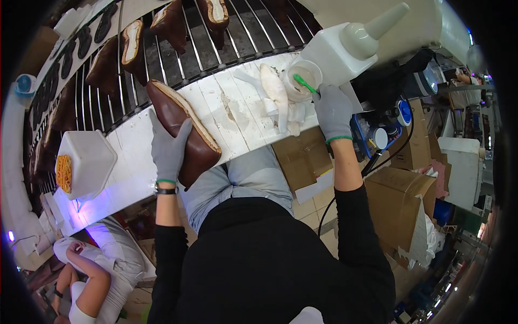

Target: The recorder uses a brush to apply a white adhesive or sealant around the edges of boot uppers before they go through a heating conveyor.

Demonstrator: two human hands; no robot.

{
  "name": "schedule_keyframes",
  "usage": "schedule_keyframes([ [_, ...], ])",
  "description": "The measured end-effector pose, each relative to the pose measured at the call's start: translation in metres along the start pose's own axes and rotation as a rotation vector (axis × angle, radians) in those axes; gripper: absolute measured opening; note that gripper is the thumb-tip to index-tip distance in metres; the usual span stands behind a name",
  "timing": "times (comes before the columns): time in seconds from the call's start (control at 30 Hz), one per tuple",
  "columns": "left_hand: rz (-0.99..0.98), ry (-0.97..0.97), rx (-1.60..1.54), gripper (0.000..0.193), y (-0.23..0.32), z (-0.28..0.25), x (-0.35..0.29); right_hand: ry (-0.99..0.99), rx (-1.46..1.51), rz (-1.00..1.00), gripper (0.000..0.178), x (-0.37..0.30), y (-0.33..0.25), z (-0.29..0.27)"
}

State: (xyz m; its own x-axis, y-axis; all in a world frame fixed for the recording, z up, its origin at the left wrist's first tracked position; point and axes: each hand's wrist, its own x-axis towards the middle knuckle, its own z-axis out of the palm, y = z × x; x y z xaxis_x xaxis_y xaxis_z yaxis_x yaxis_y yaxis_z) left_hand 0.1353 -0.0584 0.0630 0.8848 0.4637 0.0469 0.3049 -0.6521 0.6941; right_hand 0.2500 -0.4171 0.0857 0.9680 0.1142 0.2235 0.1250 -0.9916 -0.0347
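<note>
My left hand [168,147], in a grey glove with a green cuff, grips a dark brown leather boot [200,152]. The boot lies tilted on the white bench edge, its pale-rimmed underside turned up and to the right. My right hand [333,112], gloved the same way, pinches a small brush with a green handle [305,83]. The brush leans into a white cup [317,69] of pale contents, and its tip is hard to make out. Left of the cup lies a whitish, crusted piece [274,86] with pale strips.
A metal-bar conveyor [199,43] carrying several brown boots runs along the bench's far side. A large white squeeze bottle [340,51] stands beside the cup. At left is a white box-shaped container [89,162]. Cardboard boxes [396,202] stand at right; another person [91,270] sits lower left.
</note>
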Motion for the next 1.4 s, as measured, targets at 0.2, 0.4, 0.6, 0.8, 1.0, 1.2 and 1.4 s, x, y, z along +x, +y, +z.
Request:
schedule_keyframes([
  [0.2, -0.331, -0.391, -0.627, 0.057, -0.017, -0.017, 0.034, -0.190, 0.114, -0.126, 0.020, 0.023, 0.022, -0.010],
  [0.4, 0.008, 0.145, -0.909, 0.051, 0.001, -0.023, -0.003, -0.498, 1.059, 0.400, 0.028, 0.001, 0.046, -0.005],
  [0.6, 0.329, 0.309, -0.340, 0.059, -0.017, -0.014, -0.073, -0.379, 1.588, 0.617, 0.029, -0.016, 0.018, 0.003],
  [0.8, 0.570, 0.285, -0.281, 0.061, -0.034, 0.023, -0.112, -0.347, 1.531, 0.187, 0.025, -0.024, -0.066, -0.044],
  [1.0, 0.646, 0.341, -0.411, 0.063, -0.033, 0.050, -0.120, -0.390, 1.362, -0.305, 0.026, -0.090, -0.126, -0.084],
  [1.2, 0.636, 0.357, -0.437, 0.065, -0.034, 0.054, -0.120, -0.380, 1.250, -0.357, 0.030, -0.116, -0.140, -0.079],
  [1.4, 0.624, 0.394, -0.440, 0.067, -0.032, 0.058, -0.110, -0.319, 1.195, -0.205, 0.026, -0.110, -0.141, -0.060],
])
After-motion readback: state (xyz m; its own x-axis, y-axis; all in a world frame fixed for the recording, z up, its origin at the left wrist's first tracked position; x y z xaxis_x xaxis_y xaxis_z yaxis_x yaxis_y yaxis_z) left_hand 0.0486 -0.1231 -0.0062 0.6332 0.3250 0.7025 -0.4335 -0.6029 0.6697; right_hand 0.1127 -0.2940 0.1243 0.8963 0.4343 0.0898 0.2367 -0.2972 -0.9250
